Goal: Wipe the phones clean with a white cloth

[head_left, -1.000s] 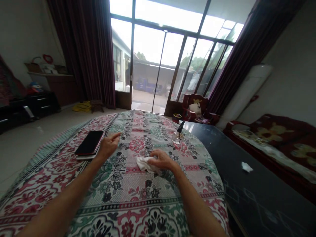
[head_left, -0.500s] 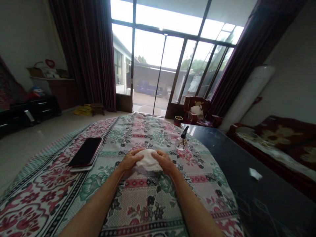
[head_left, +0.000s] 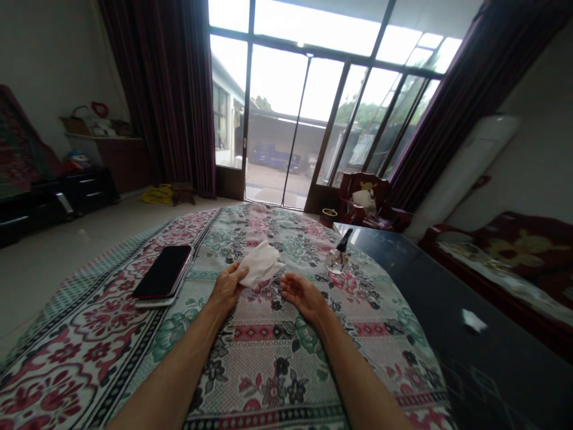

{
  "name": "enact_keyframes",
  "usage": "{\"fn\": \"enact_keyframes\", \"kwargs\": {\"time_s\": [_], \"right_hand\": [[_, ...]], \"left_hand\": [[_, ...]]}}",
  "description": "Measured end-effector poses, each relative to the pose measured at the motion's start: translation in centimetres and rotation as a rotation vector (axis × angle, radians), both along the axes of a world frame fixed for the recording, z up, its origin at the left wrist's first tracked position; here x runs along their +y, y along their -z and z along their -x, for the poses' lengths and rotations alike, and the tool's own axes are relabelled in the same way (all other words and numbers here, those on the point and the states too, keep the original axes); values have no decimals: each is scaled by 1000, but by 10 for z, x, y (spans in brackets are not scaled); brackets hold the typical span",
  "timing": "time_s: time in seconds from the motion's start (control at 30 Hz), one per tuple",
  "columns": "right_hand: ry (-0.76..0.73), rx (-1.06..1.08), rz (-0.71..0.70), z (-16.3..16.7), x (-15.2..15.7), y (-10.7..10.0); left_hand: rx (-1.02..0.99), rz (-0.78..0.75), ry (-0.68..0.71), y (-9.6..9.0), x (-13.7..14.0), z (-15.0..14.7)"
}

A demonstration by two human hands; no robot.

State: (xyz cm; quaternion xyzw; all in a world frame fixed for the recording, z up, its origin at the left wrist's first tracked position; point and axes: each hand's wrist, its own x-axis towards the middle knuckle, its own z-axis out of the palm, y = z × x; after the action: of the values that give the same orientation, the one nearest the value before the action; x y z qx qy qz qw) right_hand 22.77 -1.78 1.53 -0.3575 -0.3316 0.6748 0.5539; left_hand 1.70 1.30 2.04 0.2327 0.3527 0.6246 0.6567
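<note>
A white cloth or tissue point(head_left: 261, 264), folded into a flat piece, is pinched at its left end by my left hand point(head_left: 228, 286). Its free end points up and to the right over the patterned tablecloth point(head_left: 268, 349). Just right of the white piece, my right hand point(head_left: 302, 294) is apart from it with fingers loosely curved and nothing between them. A clear round bottle with a black pump top point(head_left: 338, 260) stands on the table beyond my right hand. Left of my left hand lies a dark phone-like device point(head_left: 165, 272) on top of a pale flat object.
To the right stands a dark glossy table point(head_left: 412, 280) with a small white scrap point(head_left: 473, 321) on it. A red wooden chair point(head_left: 364, 200) and a sofa point(head_left: 505, 251) are behind. Glass doors point(head_left: 286, 131) stand ahead between dark curtains.
My right hand has let go of the white cloth or tissue and moved slightly right. My left hand still holds it, now tilted with its free end up. The view has shifted a little.
</note>
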Motion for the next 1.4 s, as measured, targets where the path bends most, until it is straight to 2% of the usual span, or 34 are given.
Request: {"fn": "enact_keyframes", "kwargs": {"time_s": [0.1,0.17,0.4,0.5,0.77,0.87,1.07,1.17,1.3,1.4], "right_hand": [[-149,-98,36,17,-9,-6],[-158,-125,8,27,-12,-7],[104,-102,-34,29,-2,8],[90,-134,-74,27,-1,10],[7,-349,-206,26,-11,5],[-54,-395,-231,27,-13,3],[-112,-142,-164,28,-11,1],[-59,-54,-81,27,-8,3],[47,-18,-28,25,-2,7],[78,-23,-37,25,-1,7]], "left_hand": [[20,-36,-6,2,-5,-11],[60,-55,19,4,-11,-19],[416,-125,222,3,-24,-22],[480,-142,227,-2,-26,-19],[384,-99,286,-3,-23,-14],[363,-102,233,-1,-22,-15],[271,-133,104,-6,-21,-13],[132,-128,58,-9,-18,-8],[-31,-124,156,-10,-16,-2],[-52,-99,226,-9,-17,1]]}}
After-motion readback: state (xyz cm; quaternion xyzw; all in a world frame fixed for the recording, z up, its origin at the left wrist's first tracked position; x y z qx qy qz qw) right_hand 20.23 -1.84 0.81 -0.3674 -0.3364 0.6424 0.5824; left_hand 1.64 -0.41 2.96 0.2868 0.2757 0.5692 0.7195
